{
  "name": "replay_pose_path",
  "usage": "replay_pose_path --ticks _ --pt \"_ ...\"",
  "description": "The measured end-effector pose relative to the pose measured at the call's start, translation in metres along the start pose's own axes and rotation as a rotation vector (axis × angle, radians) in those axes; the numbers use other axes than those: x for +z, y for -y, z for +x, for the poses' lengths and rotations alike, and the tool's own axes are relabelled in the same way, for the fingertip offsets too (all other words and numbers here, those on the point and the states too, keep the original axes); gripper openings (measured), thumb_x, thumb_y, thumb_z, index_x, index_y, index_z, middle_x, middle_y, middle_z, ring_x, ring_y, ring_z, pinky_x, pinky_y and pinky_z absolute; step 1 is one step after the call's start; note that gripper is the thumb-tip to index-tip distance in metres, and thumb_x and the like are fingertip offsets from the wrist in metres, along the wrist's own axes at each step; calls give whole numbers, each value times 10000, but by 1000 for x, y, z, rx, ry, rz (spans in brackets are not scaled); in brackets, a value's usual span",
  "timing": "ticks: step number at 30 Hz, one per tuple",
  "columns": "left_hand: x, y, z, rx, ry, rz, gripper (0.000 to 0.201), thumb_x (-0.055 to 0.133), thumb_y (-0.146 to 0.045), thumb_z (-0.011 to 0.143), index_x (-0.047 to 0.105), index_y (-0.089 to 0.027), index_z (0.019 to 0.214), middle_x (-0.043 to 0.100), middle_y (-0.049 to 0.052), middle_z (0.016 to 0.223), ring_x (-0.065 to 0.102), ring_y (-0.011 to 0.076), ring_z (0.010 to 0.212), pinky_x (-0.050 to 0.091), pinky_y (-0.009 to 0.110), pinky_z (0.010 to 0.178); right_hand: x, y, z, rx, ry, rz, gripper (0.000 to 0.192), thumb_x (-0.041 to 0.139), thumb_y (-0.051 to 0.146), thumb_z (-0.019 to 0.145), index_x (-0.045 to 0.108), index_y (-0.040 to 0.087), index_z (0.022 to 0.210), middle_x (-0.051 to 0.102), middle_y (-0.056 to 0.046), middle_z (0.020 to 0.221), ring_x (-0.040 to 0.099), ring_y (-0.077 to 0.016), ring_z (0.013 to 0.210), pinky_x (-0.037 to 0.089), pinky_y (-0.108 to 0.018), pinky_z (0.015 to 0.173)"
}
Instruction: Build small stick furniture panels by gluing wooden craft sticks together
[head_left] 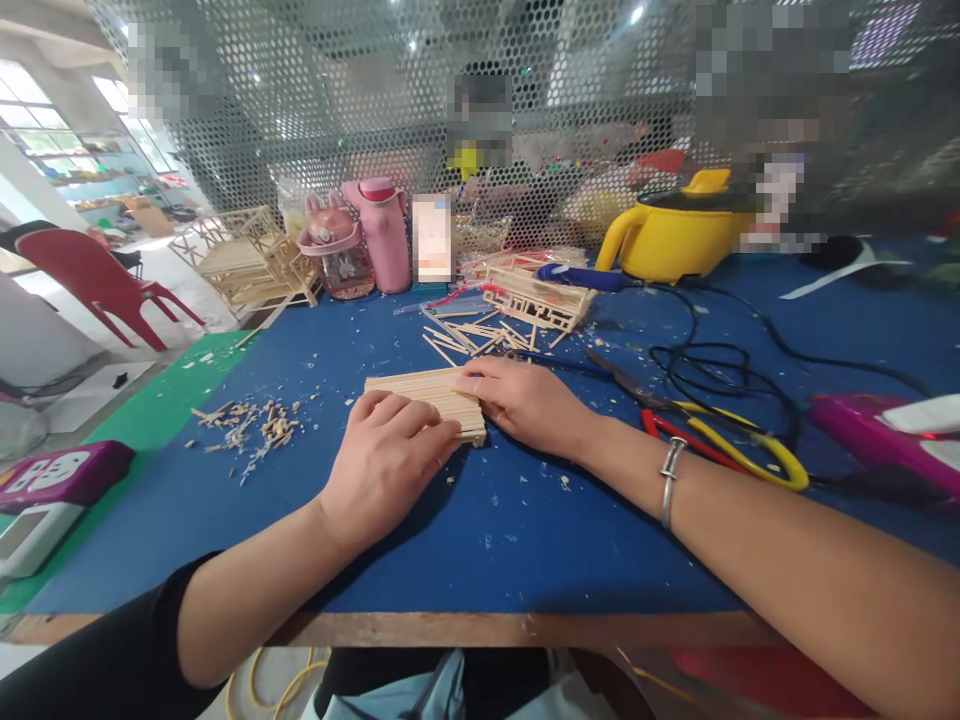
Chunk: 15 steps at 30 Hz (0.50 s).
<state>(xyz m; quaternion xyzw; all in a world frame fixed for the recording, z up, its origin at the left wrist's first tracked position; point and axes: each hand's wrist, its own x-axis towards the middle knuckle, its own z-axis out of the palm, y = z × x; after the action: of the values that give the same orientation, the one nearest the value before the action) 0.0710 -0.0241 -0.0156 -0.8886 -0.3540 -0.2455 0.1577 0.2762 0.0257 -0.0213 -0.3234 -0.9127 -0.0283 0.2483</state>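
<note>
A small flat panel of thin wooden sticks (409,384), laid side by side, sits on the blue tabletop in front of me. My left hand (386,440) lies over its near side, with curled fingers pressing on it. At its right end, my right hand (521,400) pinches the edge between thumb and fingers. The fingers partly cover the panel. Just beyond it are loose wooden sticks (480,335) and a small lattice frame of sticks (544,300). Pliers with red and yellow handles (720,440) lie beside my right forearm.
Wood scraps (259,425) are scattered at left. A glue gun with a blue body (581,276) lies near a yellow pot (675,240); black cables (697,360) coil at right. A pink bottle (384,235) and wooden stick furniture (251,255) stand behind, before a perforated metal screen (360,110).
</note>
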Motion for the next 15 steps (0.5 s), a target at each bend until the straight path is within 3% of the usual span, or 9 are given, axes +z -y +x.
replay_pose_path --ticks 6,10,13,15 --pt "-1 2 -3 -30 -11 -30 164 535 -287 871 663 -237 962 682 39 886 574 196 827 355 390 858 0 -2 -1 -4 1 11 306 432 109 870 600 185 1115 616 -94 1137 570 -188 1021 467 -311 844" --pt "-16 6 -11 -161 -101 -103 155 600 -292 827 669 -261 962 683 41 959 568 228 905 345 424 900 -1 -2 -2 -28 -28 48 270 454 125 872 624 167 1077 631 -106 1123 583 -200 1018 479 -330 853" --pt "-36 -8 -19 -534 -310 -454 131 643 -314 789 673 -261 905 660 23 911 572 209 871 413 368 840 -4 1 -2 -45 -56 96 243 457 201 900 632 164 1064 663 -102 1044 608 -190 961 500 -326 819" --pt "-46 -27 -23 -934 -468 -986 110 609 -342 815 644 -243 848 601 -15 748 553 142 702 468 276 698 -5 3 -2 -11 -82 138 238 464 219 901 631 170 1062 679 -86 978 626 -175 909 511 -307 788"
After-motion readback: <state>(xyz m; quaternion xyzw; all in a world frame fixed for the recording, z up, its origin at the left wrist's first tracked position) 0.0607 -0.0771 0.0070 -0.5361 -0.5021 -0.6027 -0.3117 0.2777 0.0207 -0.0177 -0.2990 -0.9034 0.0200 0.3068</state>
